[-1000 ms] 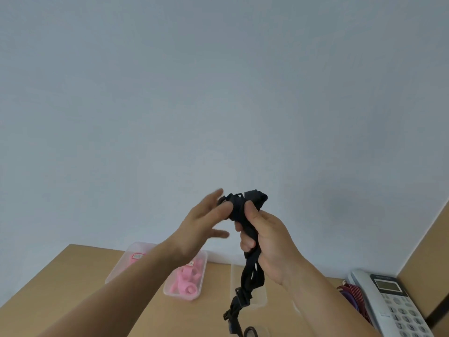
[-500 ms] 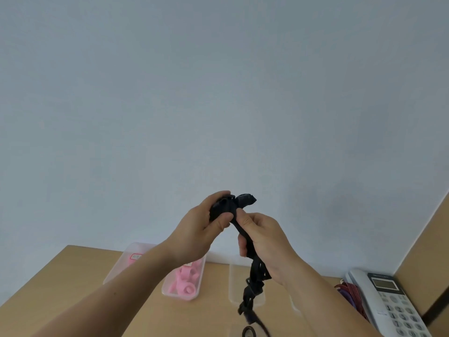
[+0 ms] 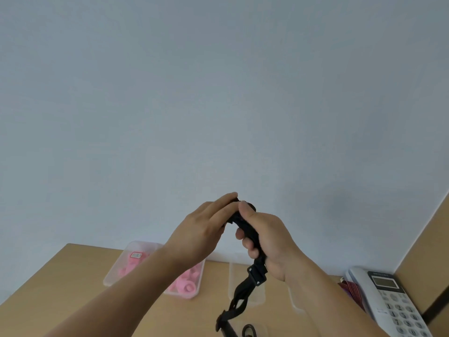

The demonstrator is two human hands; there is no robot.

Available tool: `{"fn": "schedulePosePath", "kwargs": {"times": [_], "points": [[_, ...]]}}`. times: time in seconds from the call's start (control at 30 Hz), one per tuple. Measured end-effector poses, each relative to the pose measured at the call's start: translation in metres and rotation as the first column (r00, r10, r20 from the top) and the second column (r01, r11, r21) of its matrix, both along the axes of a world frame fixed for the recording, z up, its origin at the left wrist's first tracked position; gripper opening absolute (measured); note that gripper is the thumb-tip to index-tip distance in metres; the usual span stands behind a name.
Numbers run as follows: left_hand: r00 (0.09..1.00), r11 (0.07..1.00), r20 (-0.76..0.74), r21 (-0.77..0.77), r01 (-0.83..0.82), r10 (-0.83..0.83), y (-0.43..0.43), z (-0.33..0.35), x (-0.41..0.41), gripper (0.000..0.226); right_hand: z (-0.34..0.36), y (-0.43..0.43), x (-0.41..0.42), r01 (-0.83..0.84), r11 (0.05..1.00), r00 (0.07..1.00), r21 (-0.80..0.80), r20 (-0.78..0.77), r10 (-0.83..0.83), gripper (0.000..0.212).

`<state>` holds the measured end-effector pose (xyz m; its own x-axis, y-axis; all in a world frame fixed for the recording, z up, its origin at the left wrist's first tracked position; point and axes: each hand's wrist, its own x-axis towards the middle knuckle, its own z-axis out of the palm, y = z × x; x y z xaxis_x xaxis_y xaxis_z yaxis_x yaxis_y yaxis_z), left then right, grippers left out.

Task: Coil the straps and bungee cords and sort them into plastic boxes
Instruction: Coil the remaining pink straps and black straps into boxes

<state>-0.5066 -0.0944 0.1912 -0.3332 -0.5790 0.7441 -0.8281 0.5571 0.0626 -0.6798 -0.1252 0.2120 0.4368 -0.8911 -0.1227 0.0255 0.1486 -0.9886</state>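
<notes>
Both hands are raised above the wooden desk (image 3: pixel 60 283), working a black strap (image 3: pixel 245 227). My right hand (image 3: pixel 264 237) grips the bunched upper part of the strap. My left hand (image 3: pixel 204 227) curls its fingers over the top end, next to my right thumb. Below my right hand the strap's tail hangs down with a black buckle (image 3: pixel 257 276) on it and runs toward the bottom edge. A clear plastic box (image 3: pixel 155 268) holding pink coiled pieces stands behind my left forearm. An empty clear box (image 3: pixel 252 295) stands behind the hanging tail.
A white desk telephone (image 3: pixel 388 305) lies at the right, with a bundle of dark red and purple cords (image 3: pixel 352 290) beside it. A small black ring (image 3: pixel 249 330) lies on the desk at the bottom edge. A brown partition (image 3: pixel 427 259) stands at the far right.
My left hand went from open fingers beside the strap to curling over its top end. Both hands dropped slightly, and the hanging tail grew shorter.
</notes>
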Motion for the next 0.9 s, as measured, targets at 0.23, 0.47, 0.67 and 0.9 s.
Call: {"fn": "schedulePosePath", "kwargs": {"times": [0.23,0.47,0.67,0.9], "points": [[0.900,0.957,-0.422,0.201,0.208,-0.106,0.010,-0.005,-0.007,0.087,-0.010,0.004,0.009,0.194,0.981,0.973,0.018,0.124,-0.195,0.031],[0.615,0.546,-0.775,0.580,0.605,0.141,0.008,0.028,0.003,0.044,-0.008,0.005,0.008,0.077,0.991,0.981,-0.110,0.186,-0.055,0.030],[0.764,0.717,-0.644,0.554,0.424,0.045,0.011,0.021,0.005,0.025,-0.013,0.009,0.012,0.151,0.985,0.983,-0.080,0.112,-0.142,0.035],[0.932,0.861,-0.362,0.480,0.170,0.018,0.015,0.007,0.005,0.028,-0.008,0.008,-0.002,0.057,0.998,0.997,0.010,-0.051,-0.057,0.031]]}}
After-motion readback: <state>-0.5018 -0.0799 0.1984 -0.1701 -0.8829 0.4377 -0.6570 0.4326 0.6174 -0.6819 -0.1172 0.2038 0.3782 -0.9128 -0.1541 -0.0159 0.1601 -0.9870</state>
